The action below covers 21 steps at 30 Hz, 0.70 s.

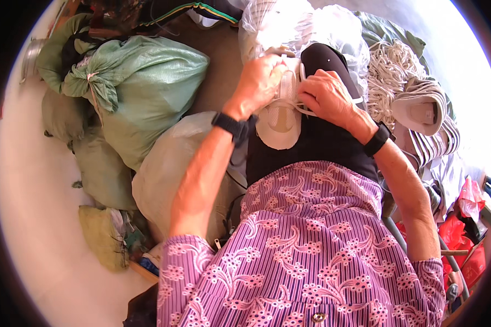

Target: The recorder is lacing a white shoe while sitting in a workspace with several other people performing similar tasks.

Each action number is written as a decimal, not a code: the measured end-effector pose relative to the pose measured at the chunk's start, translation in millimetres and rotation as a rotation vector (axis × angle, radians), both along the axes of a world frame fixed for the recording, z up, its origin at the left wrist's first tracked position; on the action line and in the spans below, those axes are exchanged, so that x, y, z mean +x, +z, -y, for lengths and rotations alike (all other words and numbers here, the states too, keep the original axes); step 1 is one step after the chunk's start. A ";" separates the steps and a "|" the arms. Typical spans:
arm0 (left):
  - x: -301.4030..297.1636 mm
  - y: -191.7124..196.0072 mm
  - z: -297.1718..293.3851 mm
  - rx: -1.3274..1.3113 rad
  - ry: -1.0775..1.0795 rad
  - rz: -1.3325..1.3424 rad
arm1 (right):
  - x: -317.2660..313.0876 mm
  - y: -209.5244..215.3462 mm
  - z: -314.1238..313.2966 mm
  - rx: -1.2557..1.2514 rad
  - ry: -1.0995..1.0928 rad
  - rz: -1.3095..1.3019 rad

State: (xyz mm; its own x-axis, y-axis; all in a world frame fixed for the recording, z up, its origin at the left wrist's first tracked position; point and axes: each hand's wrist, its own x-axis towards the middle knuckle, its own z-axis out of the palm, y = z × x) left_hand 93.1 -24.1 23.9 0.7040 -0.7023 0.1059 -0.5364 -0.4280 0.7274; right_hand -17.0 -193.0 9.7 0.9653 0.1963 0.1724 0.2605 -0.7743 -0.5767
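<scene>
A white shoe upper [279, 121] lies on my lap, over my black trousers. My left hand [259, 80] grips its far end from above. My right hand [327, 97] rests on its right side, fingers pinching a white lace [304, 109] that runs across the upper. Both wrists wear black bands. My purple patterned shirt fills the lower middle of the view.
Green woven sacks [142, 82] are piled at my left on the pale floor. A clear plastic bag [305, 24] of white material lies beyond my knee. At the right sit a heap of white laces [390, 76], stacked white shoe uppers [423, 111] and red plastic bags [463, 234].
</scene>
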 end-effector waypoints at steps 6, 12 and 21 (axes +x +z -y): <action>-36.6 -13.2 -6.8 -0.328 0.253 -0.585 | 21.3 5.5 -6.7 0.411 -0.160 -0.157; -31.9 -1.2 -6.5 -0.301 0.261 -0.898 | 50.4 41.7 7.9 0.650 -0.225 -0.112; -24.3 17.2 -11.4 -0.351 0.204 -0.814 | 59.4 42.4 -2.1 0.692 -0.129 -0.194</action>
State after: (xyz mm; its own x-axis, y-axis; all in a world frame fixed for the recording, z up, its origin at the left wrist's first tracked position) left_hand 68.8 -12.7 41.1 0.7618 -0.5771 -0.2944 0.2622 -0.1409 0.9547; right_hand 42.4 -191.0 52.0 0.9991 -0.0128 0.0393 0.0353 -0.2330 -0.9718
